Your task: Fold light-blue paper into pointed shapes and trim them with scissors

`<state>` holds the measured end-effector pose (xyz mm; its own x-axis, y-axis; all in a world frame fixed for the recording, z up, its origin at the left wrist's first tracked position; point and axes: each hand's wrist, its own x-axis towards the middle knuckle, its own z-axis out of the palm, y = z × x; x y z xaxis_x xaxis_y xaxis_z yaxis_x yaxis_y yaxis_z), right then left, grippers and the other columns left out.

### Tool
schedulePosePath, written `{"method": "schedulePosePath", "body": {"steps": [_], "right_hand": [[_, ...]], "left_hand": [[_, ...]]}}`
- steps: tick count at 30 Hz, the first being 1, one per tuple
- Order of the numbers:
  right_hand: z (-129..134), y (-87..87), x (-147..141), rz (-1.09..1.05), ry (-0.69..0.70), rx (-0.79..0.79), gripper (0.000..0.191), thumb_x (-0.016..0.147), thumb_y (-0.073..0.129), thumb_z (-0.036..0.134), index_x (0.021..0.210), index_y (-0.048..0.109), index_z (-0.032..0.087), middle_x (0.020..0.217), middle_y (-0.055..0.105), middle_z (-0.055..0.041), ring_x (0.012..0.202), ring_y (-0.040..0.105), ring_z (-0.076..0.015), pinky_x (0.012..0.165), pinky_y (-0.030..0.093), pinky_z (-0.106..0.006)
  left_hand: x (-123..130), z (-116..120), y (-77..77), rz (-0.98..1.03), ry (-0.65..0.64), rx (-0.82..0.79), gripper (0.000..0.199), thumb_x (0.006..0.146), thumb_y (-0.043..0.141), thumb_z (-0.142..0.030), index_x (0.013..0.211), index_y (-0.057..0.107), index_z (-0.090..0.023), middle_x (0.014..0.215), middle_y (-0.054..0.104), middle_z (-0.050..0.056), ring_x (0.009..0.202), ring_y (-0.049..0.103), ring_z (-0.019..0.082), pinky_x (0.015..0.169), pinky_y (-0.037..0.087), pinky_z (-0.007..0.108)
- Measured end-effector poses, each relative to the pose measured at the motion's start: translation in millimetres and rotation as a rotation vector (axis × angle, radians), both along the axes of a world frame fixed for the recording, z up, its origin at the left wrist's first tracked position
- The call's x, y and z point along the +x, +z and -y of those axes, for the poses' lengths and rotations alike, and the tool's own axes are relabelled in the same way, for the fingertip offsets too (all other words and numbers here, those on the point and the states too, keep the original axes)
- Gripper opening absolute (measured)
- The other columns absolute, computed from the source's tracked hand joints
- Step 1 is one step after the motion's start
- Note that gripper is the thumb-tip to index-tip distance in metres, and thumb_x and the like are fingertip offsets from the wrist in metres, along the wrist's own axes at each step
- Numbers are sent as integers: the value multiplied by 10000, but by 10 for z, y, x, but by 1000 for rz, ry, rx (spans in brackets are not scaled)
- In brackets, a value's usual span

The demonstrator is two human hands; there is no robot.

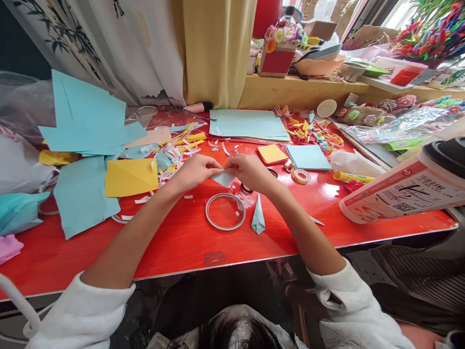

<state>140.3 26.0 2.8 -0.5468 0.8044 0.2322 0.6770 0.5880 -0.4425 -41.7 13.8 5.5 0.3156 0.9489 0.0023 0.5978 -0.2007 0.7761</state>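
Note:
Between my two hands, just above the red table (174, 252), is a small light-blue folded paper (223, 180). My left hand (199, 169) pinches its left upper corner, and my right hand (247, 169) pinches the right one. The paper's point hangs downward. Below it lies a roll of tape (225, 226), a thin pale ring. To the right of the ring rests a folded light-blue paper piece (258, 218) with a long narrow tip. The black handles of scissors (247, 188) show partly beneath my right hand; its wrist hides the rest.
Blue sheets (87, 116) and a yellow sheet (131, 178) lie left among paper scraps. Behind my hands are a blue stack (247, 125), yellow squares (271, 154) and blue squares (308, 157). A large paper cup (403, 186) leans in at the right, near a yellow marker (352, 177).

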Motion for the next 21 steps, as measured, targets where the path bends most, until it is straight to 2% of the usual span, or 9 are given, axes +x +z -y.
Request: {"method": "schedulePosePath", "body": {"steps": [5, 10, 14, 19, 21], "right_hand": [[7, -32, -12, -6, 17, 78, 171, 817, 482, 64, 801, 643, 119, 817, 603, -64, 708, 507, -135, 621, 318, -235], [-9, -38, -16, -35, 42, 26, 207, 855, 485, 113, 879, 691, 117, 838, 640, -75, 744, 518, -142, 666, 332, -241], [-36, -46, -11, 20, 29, 7, 258, 832, 459, 63, 806, 713, 101, 719, 643, -71, 655, 495, -134, 625, 314, -250], [-25, -28, -8, -35, 29, 41, 257, 810, 474, 32, 827, 723, 95, 789, 672, -82, 706, 524, -139, 656, 338, -244], [-14, -16, -8, -51, 43, 19, 237, 822, 493, 61, 840, 726, 99, 792, 677, -78, 708, 529, -136, 663, 346, -241]], "left_hand": [[-11, 3, 16, -89, -12, -30, 344, 768, 534, -446, 673, 655, -138, 577, 519, -6, 554, 400, 100, 535, 273, 247], [-3, -24, -11, -77, 79, 23, 265, 711, 591, -393, 750, 677, -146, 653, 592, 6, 611, 463, 118, 583, 323, 248], [2, -16, -3, -66, 75, 51, 249, 712, 596, -390, 734, 665, -152, 659, 602, 5, 600, 462, 116, 577, 317, 245], [-11, -2, 17, -114, 31, -24, 363, 773, 521, -471, 630, 626, -154, 510, 422, -30, 485, 301, 85, 512, 220, 251], [-15, -11, 9, -104, 54, -14, 327, 763, 536, -438, 638, 634, -152, 526, 442, -25, 494, 320, 87, 513, 234, 251]]}}
